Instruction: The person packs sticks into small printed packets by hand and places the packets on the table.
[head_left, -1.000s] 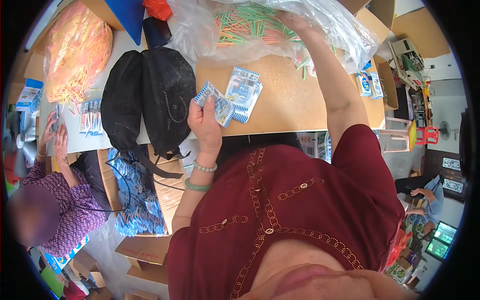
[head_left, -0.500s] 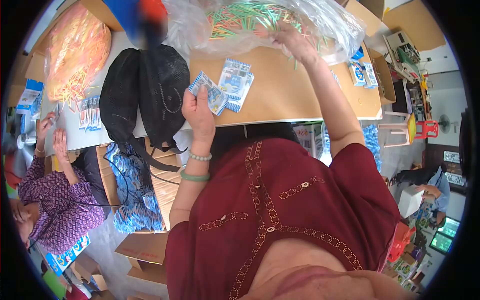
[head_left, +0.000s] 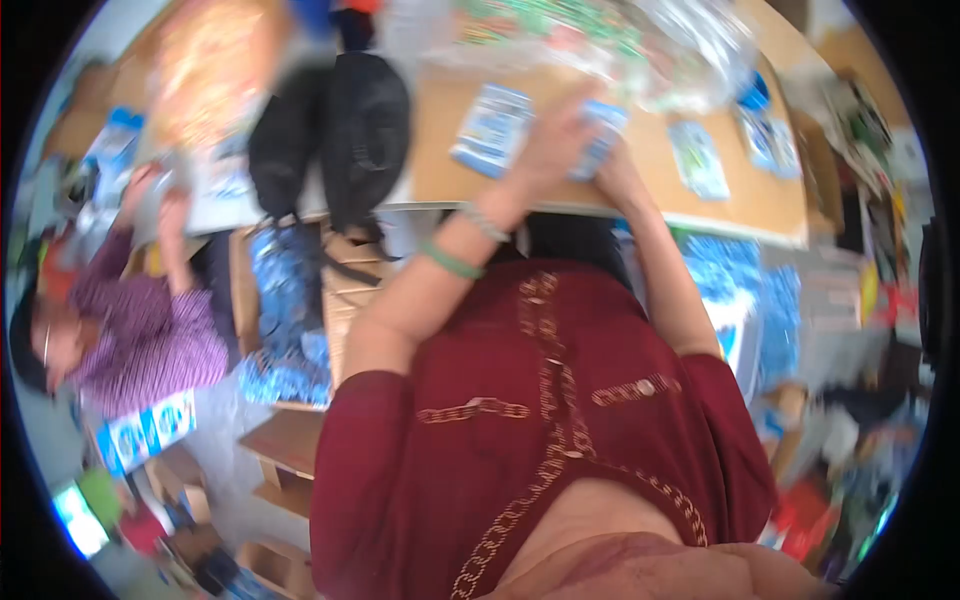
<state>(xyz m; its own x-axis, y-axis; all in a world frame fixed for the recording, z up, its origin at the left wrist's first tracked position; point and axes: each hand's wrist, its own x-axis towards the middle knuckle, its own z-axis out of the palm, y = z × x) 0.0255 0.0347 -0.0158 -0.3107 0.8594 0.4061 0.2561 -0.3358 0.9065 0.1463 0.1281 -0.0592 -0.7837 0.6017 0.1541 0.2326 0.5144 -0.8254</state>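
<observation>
My left hand is over the brown table board, beside a blue-and-white packet. My right hand is at the lower right side of that packet, and the two hands nearly meet around it. Both hands are closed on the packet, though motion blurs the fingers. Left of my left hand lies a small stack of blue-and-white packets. Another packet, partly green, lies to the right. Beyond the hands is a clear plastic bag with green and orange sticks.
A black mesh bag lies left of the board. Farther left a person in a purple patterned top works near a bag of orange sticks. Blue packets fill a box below. More packets lie at the board's right end.
My left hand has moved right with the packet, and my right hand has come back from the bag of sticks to meet it. The view has shifted and blurred.
</observation>
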